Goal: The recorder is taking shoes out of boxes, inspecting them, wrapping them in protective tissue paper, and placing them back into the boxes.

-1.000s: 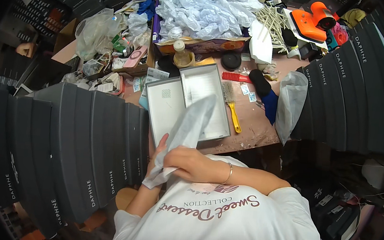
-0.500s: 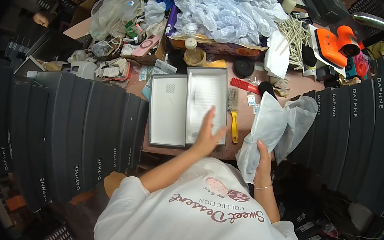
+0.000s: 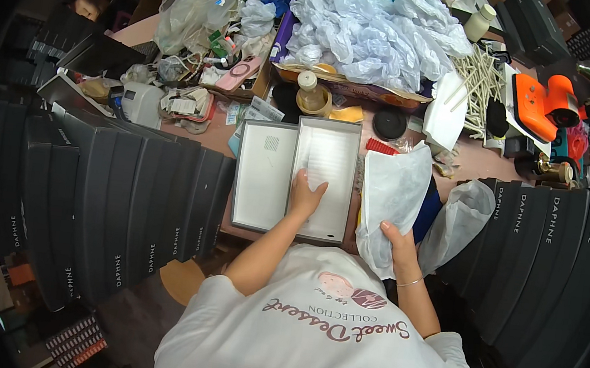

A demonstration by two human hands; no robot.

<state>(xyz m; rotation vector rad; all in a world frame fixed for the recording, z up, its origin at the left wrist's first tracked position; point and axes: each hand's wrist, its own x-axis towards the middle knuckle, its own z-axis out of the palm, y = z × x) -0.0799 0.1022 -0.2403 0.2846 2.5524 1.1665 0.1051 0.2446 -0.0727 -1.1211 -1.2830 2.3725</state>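
Observation:
Two shallow white box halves lie side by side on the brown table: the left tray and the right tray. My left hand rests flat, fingers spread, inside the right tray. To its right my right hand grips the lower edge of a white fabric dust bag, which stands up over the table edge.
Rows of black boxes flank me on the left and the right. A second pale bag lies by the right stack. Crumpled white tissue, a jar, wooden sticks and an orange tool crowd the back.
The dust bag went from my lap, held in both hands, to the right side in my right hand. My left hand let go and moved onto the right tray.

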